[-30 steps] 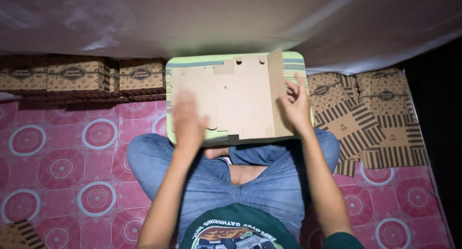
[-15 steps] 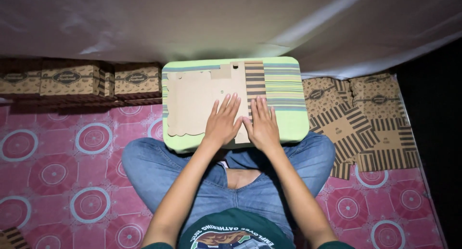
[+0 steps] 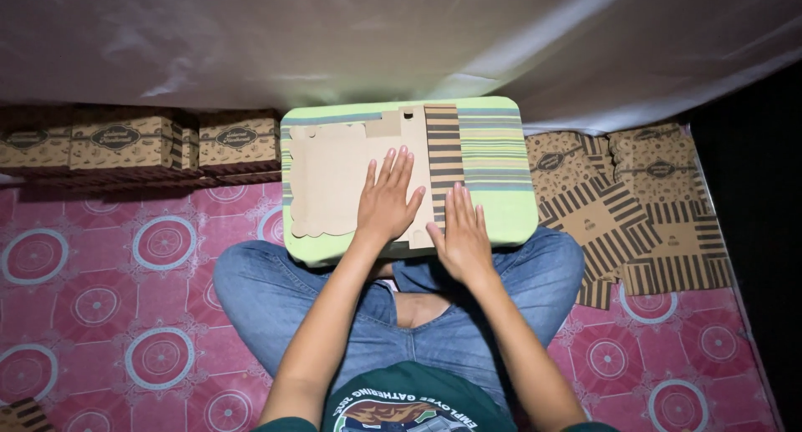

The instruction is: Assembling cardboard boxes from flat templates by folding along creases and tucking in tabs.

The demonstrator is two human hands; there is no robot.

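Note:
A flat brown cardboard box blank [image 3: 334, 181] lies on a green striped lap tray [image 3: 501, 206] that rests across my crossed legs. One flap of the blank is folded over and shows its dark striped printed side [image 3: 443, 156]. My left hand [image 3: 388, 200] presses flat on the plain cardboard with its fingers spread. My right hand [image 3: 461, 236] lies flat on the lower part of the striped flap, close beside the left hand. Neither hand grips anything.
Assembled printed boxes [image 3: 134, 148] stand in a row at the left along a white sheet [image 3: 401, 39]. A spread of flat striped box blanks [image 3: 626, 206] lies on the floor at the right. I sit on a pink patterned mat [image 3: 100, 298].
The right flap of the blank was folded over to the left, showing its striped side. Both hands came together at the middle and now press down on the cardboard.

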